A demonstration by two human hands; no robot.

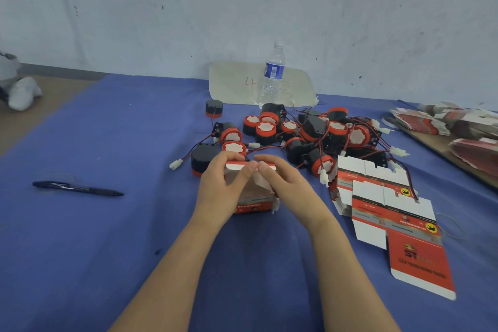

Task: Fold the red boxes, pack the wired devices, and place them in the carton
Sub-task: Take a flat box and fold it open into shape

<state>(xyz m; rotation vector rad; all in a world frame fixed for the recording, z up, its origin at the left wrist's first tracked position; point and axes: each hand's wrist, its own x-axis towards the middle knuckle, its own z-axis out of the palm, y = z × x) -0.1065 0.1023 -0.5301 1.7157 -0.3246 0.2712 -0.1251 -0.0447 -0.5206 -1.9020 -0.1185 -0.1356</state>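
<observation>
Head cam: left hand [218, 183] and right hand [283, 180] each wrap one end of the red box [253, 203], thumbs pinching its top flap. The box runs left-right. The wired devices [310, 132] are piled just beyond it, the closest one by the left hand.

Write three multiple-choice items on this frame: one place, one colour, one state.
1. Where does the pen lie relative to the left hand?
A) to its left
B) to its right
C) under it

2. What colour is the cloth on the table?
A) green
B) blue
C) white

3. The red box at centre is:
A) lying flat, untouched
B) inside a carton
C) held by the left hand and right hand

Key:
1. A: the pen lies apart, further left.
2. B: the cloth is blue throughout.
3. C: both hands grip it, thumbs at its top flap.
</observation>
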